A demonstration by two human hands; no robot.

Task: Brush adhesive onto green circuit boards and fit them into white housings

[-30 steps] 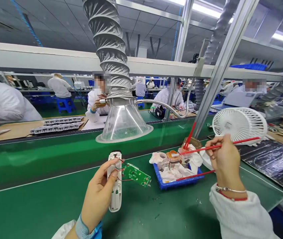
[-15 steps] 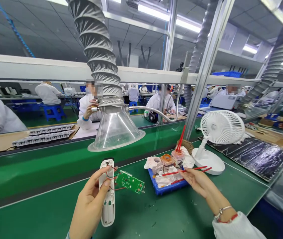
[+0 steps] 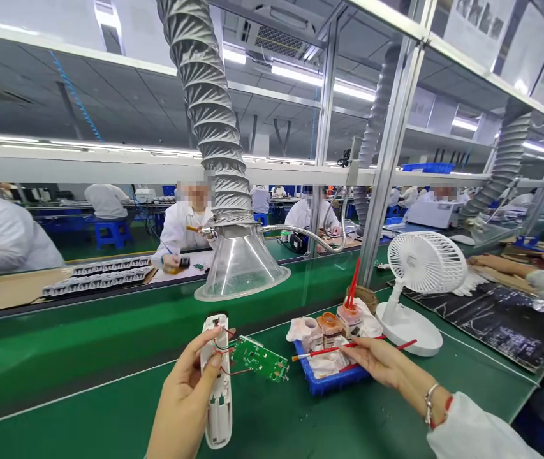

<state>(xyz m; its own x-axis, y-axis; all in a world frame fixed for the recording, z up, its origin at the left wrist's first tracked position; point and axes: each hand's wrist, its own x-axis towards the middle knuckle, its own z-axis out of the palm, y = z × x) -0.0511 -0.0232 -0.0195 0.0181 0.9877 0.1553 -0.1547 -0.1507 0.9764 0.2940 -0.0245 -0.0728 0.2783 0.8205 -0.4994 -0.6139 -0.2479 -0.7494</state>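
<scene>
My left hand (image 3: 185,395) is closed around a long white plastic housing (image 3: 219,414), its open inner side facing me. Thin red and dark wires run from the housing to a green circuit board (image 3: 259,359), which hangs to the right above the bench. With fingers pinched, my right hand (image 3: 377,360) holds a red-handled paintbrush (image 3: 322,351) by its middle, bristles pointing left. Below that hand is a blue tray (image 3: 331,384) with crumpled white tissue, small jars (image 3: 331,325) and another red brush (image 3: 406,344) sticking out rightward.
A clear extraction hood (image 3: 243,268) hangs over the bench ahead. Right of the tray stands a white fan (image 3: 425,261), by a metal post (image 3: 386,153). Red brushes (image 3: 352,287) stand upright in a jar. Co-workers sit across, and another person's arms (image 3: 515,264) reach in at right.
The view has tilted up and turned slightly left. The brush in my right hand has moved slightly left, its bristles now past the tray's left edge. My left hand still holds the housing.
</scene>
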